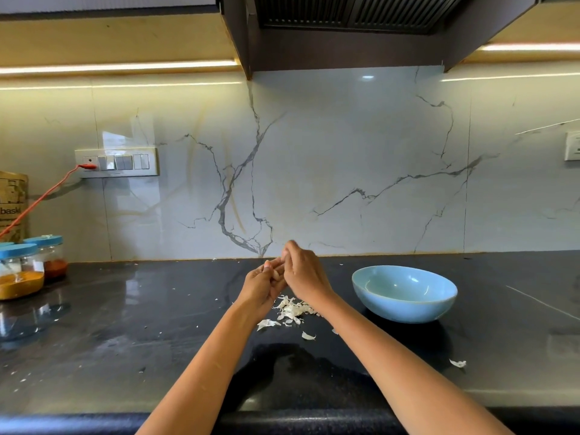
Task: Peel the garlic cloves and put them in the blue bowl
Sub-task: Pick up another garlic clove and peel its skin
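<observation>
Garlic clove (276, 274) was pinched between fingers of left hand (262, 288) and right hand (303, 273); peel scraps (292, 310) lay beneath them, blue bowl (405, 293) to their right

Garlic clove in hand, blue bowl waiting on the counter

A pale garlic clove (275, 274) sits pinched between both grips, mostly hidden by fingers. The blue bowl (404, 293), glossy and upright, stands to the right of the grips; papery white peels (292, 310) lie scattered just beneath them.

Both forearms bare, no sleeves, rings or watch.
</observation>
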